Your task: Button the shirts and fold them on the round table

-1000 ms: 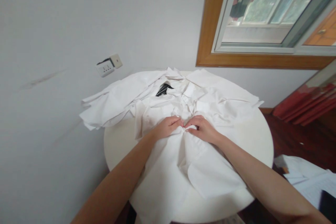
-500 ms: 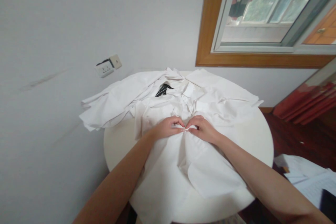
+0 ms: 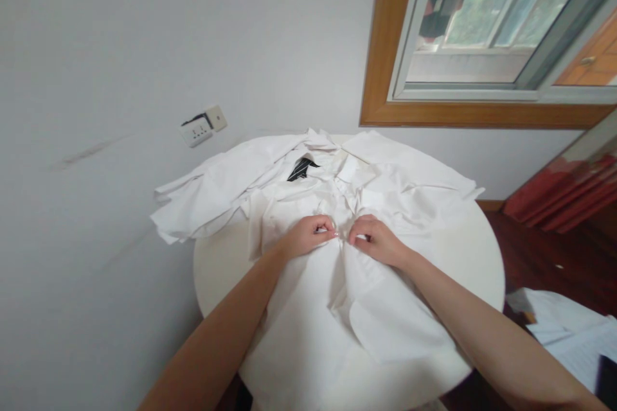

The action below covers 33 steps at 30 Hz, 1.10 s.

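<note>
A white shirt (image 3: 308,308) lies spread over a round white table, its sleeves reaching out to both sides and its lower part toward me. My left hand (image 3: 311,234) pinches the shirt's front edge near the middle, thumb and fingertips together. Just to its right, my right hand (image 3: 373,239) is closed in a pinch on the cloth of the other front edge. A small gap lies between the two sets of fingertips. Any button there is too small to make out. A black striped patch (image 3: 301,168) shows inside the collar area.
The round table (image 3: 475,270) stands against a white wall with a power socket (image 3: 197,131). A wood-framed window (image 3: 385,112) is at the upper right. On the right are a red curtain (image 3: 562,196) and white papers or cloth (image 3: 563,321) low down.
My right fingertips have shifted slightly right, away from the left ones, which they were touching before. The left hand keeps its pinch. The view has moved a little.
</note>
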{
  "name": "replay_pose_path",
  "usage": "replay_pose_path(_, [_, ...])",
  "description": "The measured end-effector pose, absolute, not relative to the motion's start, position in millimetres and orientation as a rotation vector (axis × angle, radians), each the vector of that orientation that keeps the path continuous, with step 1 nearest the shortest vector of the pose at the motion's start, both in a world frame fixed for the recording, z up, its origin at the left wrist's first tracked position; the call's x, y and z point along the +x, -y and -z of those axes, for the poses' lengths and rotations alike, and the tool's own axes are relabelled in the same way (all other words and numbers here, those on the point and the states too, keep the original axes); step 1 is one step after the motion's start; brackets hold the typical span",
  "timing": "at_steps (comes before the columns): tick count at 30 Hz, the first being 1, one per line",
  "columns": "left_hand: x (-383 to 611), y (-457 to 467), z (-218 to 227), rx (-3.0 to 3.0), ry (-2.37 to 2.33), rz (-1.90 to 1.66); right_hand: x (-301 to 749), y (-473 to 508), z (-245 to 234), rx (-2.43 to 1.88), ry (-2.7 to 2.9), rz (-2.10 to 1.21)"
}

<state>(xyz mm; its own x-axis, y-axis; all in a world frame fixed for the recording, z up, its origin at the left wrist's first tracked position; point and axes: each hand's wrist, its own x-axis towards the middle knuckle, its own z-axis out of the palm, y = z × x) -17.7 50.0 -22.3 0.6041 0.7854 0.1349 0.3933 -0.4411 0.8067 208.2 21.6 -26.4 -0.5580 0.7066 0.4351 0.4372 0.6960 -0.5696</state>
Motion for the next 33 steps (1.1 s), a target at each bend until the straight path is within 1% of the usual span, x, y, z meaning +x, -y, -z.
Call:
replay_pose_path(8, [-16.8, -46.9, 19.0, 1.99, -0.954, -0.646, 214.2, -15.3, 11.6, -1.006, 2.068, -0.493])
replay_pose_path(13, [-21.8, -45.1, 4.7, 1.715, -0.966, -0.832, 236.9, -12.7, -14.9, -1.036, 1.675, -0.521])
replay_pose_path(15, [-21.8, -40.8, -3.1, 1.602, -0.909, -0.905, 245.5, -12.7, -25.8, -1.025, 1.495, -0.594])
replay_pose_path(17, [-17.3, -31.0, -12.0, 1.539, -0.826, -0.9, 247.1, -9.3, -34.4, -1.021, 1.392, -0.786])
replay_pose_path(19, [-9.2, -15.5, -22.7, 1.581, -0.735, -0.769, 240.9, -0.7, -39.9, -0.995, 1.432, -1.039])
replay_pose_path(21, [-0.9, 2.0, -35.2, 1.708, -0.61, -0.526, 230.7, 11.9, -42.9, -0.925, 1.636, -1.244])
replay_pose_path(23, [3.0, 14.3, -47.9, 1.848, -0.455, -0.275, 222.7, 24.0, -45.3, -0.815, 1.904, -1.362])
replay_pose_path(25, [0.3, 14.7, -58.6, 1.958, -0.375, -0.155, 221.7, 28.7, -49.2, -0.745, 2.094, -1.415])
replay_pose_path(27, [-8.0, 0.6, -66.5, 2.041, -0.446, -0.205, 228.3, 20.5, -55.5, -0.759, 2.141, -1.405])
replay_pose_path(29, [-17.4, -25.2, -71.6, 2.133, -0.642, -0.353, 239.3, -1.9, -62.9, -0.816, 2.124, -1.303])
replay_pose_path(31, [-23.6, -56.8, -73.9, 2.291, -0.925, -0.498, 250.2, -35.3, -68.8, -0.893, 2.126, -1.108])
replay_pose_path(33, [-24.4, -87.3, -72.3, 2.445, -1.287, -0.493, 257.1, -73.3, -70.6, -1.068, 2.185, -0.818])
